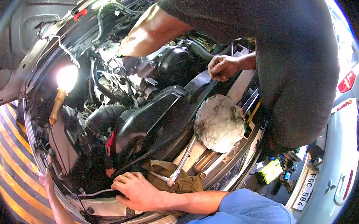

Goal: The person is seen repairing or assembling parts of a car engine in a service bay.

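Wrench (181,164) shiny mtl; rag (190,185) matt; cover (140,121) glossy plstc

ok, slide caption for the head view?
Left hand and right hand at a car's curved metal engine-bay edge, a glowing brown-handled lamp and leaning dark-shirted co-worker beyond.

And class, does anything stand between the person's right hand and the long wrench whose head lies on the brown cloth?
Nothing visible does: the right hand is just beside the cloth, and the wrench lies uncovered.
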The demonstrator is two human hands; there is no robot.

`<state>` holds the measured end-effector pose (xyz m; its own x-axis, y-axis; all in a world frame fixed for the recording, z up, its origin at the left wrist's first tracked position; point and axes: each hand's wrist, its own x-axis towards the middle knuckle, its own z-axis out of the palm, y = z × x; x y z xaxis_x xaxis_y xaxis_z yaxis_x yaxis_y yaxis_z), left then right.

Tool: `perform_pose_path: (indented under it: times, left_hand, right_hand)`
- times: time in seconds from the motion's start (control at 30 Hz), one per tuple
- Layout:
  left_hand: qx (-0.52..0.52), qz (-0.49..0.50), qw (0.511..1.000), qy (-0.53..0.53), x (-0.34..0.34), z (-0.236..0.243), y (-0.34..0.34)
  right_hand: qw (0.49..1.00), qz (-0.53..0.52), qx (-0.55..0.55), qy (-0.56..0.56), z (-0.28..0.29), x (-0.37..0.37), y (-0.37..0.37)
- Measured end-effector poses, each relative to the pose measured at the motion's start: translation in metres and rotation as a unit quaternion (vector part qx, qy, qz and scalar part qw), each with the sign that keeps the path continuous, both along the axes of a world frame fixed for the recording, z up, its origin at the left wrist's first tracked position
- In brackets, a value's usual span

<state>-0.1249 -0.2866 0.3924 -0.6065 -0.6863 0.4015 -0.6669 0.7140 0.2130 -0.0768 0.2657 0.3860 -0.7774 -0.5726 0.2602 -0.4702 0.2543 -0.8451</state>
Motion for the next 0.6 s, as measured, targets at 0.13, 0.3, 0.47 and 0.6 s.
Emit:
perform_pose_path:
  times: [0.13, 0.3, 0.47, 0.6]
  left_hand:
    - [0.002, -0.016, 1.000, 0.011, 0.009, 0.001, -0.007]
    - [0.020, 0.002, 1.000, -0.009, 0.007, 0.005, -0.007]
    - [0.027, 0.009, 0.999, -0.031, -0.001, -0.001, -0.004]
    - [0.069, -0.026, 0.997, 0.011, -0.004, -0.007, -0.009]
  right_hand:
    - [1.000, 0.006, 0.001, 0.005, 0.007, 0.001, -0.003]
    - [1.000, -0.001, -0.013, 0.006, 0.002, 0.000, -0.003]
    - [1.000, -0.009, 0.000, 0.009, 0.002, -0.002, 0.000]
    - [0.999, -0.023, 0.015, 0.017, 0.000, -0.002, 0.000]
